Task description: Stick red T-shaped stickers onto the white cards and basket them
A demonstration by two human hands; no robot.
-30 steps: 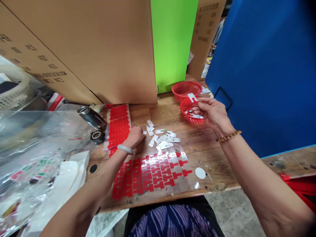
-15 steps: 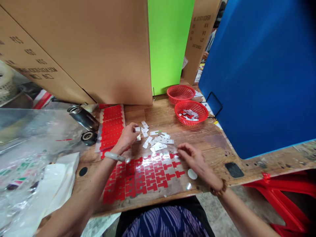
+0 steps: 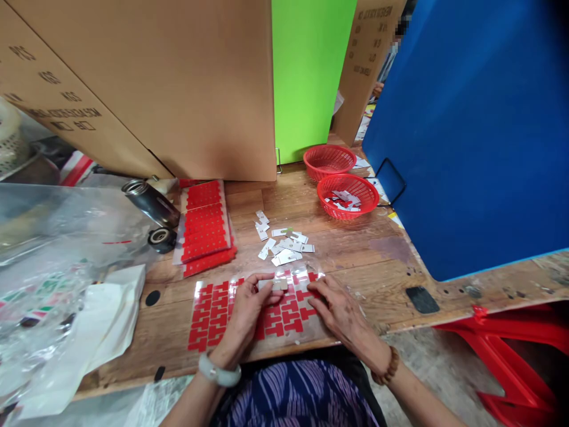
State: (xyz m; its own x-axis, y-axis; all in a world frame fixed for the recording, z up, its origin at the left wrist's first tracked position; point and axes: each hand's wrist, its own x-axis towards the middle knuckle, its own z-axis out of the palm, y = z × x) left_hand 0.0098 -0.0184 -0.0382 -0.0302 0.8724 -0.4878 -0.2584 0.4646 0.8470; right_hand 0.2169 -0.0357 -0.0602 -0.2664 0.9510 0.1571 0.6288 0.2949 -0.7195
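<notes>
My left hand (image 3: 249, 305), with a pale bangle at its wrist, pinches a small white piece (image 3: 279, 284) over a clear sheet (image 3: 202, 314) bearing rows of red T-shaped stickers. Bent fingers of my right hand (image 3: 340, 308) rest at the sheet's upper right, beside a red sticker; whether they hold anything is too small to tell. Beyond the hands lies a loose pile of white slotted pieces (image 3: 288, 246). Left of the pile is a stack of red sticker sheets (image 3: 205, 222).
Two red baskets (image 3: 329, 162) stand at the back, the nearer (image 3: 348, 197) holding white pieces. A dark flask (image 3: 151, 203) and its lid (image 3: 162, 239) are left, near plastic bags (image 3: 40, 308). Cardboard (image 3: 213, 89), green (image 3: 311, 77) and blue (image 3: 471, 142) panels rise behind.
My left hand has come back from beside the pile to above the sheet, carrying a white piece. My right hand has shifted slightly to the left, over the sheet's edge.
</notes>
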